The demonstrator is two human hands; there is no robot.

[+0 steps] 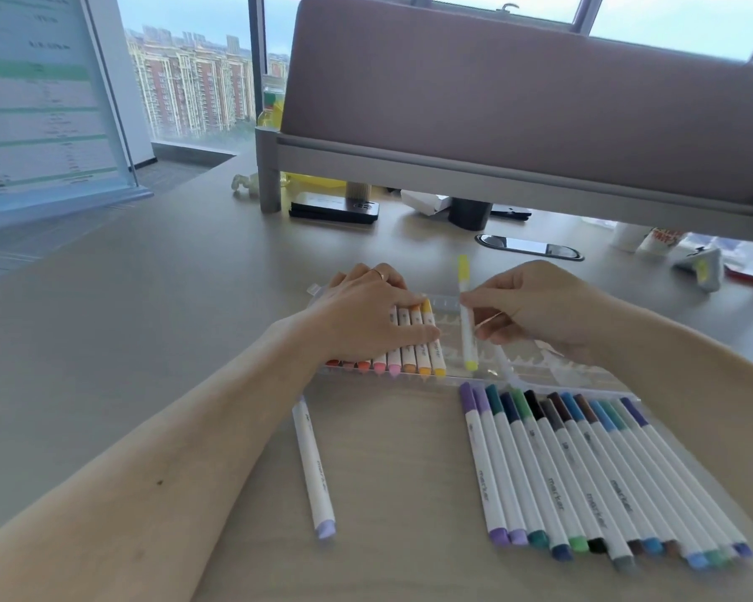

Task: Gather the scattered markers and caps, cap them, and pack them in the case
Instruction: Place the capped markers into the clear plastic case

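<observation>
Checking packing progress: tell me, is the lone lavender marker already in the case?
No, the lavender marker lies alone on the desk, outside the case.

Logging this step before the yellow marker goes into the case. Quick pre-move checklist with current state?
1. Yellow marker held in right hand: ok.
2. Both its ends capped: ok, yellow caps show.
3. Left hand steadying the packed markers: ok, pressed flat on them.
4. Free slot in case beside the row: ok, right part is bare.
5. All loose markers packed: not ok, a row and one lilac marker lie on the table.
</observation>
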